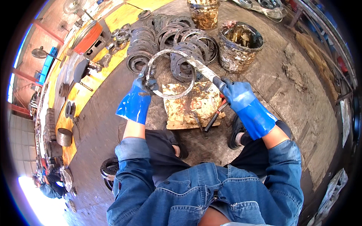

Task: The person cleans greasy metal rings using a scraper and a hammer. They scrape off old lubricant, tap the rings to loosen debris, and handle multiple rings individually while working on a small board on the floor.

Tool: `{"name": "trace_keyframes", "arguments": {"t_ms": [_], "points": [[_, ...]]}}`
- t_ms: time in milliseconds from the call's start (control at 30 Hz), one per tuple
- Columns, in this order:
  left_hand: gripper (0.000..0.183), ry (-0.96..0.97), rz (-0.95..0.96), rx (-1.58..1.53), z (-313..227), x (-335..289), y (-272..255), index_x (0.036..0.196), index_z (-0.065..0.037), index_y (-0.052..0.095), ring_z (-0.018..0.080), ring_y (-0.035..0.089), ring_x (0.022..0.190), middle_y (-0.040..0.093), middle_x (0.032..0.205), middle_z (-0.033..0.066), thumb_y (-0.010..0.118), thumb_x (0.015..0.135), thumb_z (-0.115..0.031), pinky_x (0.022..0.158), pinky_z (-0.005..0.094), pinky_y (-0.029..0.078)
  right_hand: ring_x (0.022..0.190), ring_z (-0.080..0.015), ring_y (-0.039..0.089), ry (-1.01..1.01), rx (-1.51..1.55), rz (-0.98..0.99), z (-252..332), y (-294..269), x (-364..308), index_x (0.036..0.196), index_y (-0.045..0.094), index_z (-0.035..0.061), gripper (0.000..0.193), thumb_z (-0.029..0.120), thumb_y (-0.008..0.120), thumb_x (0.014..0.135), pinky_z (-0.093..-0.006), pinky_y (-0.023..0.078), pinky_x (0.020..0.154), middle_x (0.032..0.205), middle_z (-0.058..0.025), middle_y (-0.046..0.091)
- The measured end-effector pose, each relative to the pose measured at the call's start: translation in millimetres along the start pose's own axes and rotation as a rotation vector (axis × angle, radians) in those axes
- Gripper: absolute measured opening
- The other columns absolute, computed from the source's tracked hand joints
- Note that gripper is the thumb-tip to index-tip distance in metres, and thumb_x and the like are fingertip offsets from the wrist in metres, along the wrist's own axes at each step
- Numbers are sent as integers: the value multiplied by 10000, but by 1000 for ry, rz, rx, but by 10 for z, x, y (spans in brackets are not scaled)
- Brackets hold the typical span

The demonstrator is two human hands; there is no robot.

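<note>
In my left hand (147, 81), gloved in blue, a greyish metal-looking ring (154, 56) is gripped at its left side and held up. My right hand (233, 92), in a matching glove, is closed on the lower end of a flat, pale, shiny strip (203, 69). The strip's other end meets the ring's upper right; whether it is fixed there I cannot tell. Below the ring lies a grease-stained board or block (188, 109) on the floor. A tool with a red and black handle (215, 117) and a dark hammer-like tool (198, 119) rest on its right part.
Many dark flanged metal rings (143, 47) are piled beyond my hands. Two grease-smeared buckets (241, 56) stand at the back right. More rings (109, 169) lie by my left elbow. Metal parts and a fan (39, 52) line the yellow strip at left; another person (49, 186) is far left.
</note>
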State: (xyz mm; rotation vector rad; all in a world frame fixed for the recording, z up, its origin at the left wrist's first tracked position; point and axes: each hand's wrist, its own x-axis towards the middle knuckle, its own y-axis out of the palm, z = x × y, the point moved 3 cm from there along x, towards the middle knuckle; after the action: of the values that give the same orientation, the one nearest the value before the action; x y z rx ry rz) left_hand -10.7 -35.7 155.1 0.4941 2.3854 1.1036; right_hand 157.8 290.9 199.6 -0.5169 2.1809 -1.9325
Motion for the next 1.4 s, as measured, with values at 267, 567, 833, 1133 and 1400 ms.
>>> {"name": "trace_keyframes", "arguments": {"t_ms": [267,567,833,1133,1400], "points": [[300,-118,-132,157,112,-151,86,1130,-67,565,56,364,457,549,750,-44,400,988,-274,446,260,292,799,-291,678,-15,-37,53,-35,65,-133,1429,322,198,611,120,516,855,-416,534,622,1357,-165,485],[316,-162,-179,301,123,-139,-252,1100,-74,569,69,356,449,548,741,-31,402,983,-316,431,259,287,759,-266,677,-126,-22,40,-3,-22,-168,1452,298,152,648,70,493,839,-408,531,590,1373,-192,456],[315,-206,-196,341,154,-165,-218,1048,-87,571,83,356,442,537,716,-17,429,969,-356,424,265,286,738,-258,683,-189,-49,33,19,-74,-169,1461,295,152,667,60,491,830,-391,531,568,1375,-227,447],[323,-219,-214,345,209,-112,-180,989,-102,573,99,356,435,525,689,-2,459,953,-402,416,272,285,711,-256,682,-222,-4,-33,39,-109,-159,1439,347,163,615,89,482,844,-387,537,554,1351,-220,479],[340,-224,-246,334,288,-22,-99,937,-115,575,113,357,428,514,664,12,485,939,-442,409,279,284,726,-266,679,-250,20,-13,174,-321,-99,1410,388,178,580,90,488,845,-389,538,566,1336,-191,502]]}}
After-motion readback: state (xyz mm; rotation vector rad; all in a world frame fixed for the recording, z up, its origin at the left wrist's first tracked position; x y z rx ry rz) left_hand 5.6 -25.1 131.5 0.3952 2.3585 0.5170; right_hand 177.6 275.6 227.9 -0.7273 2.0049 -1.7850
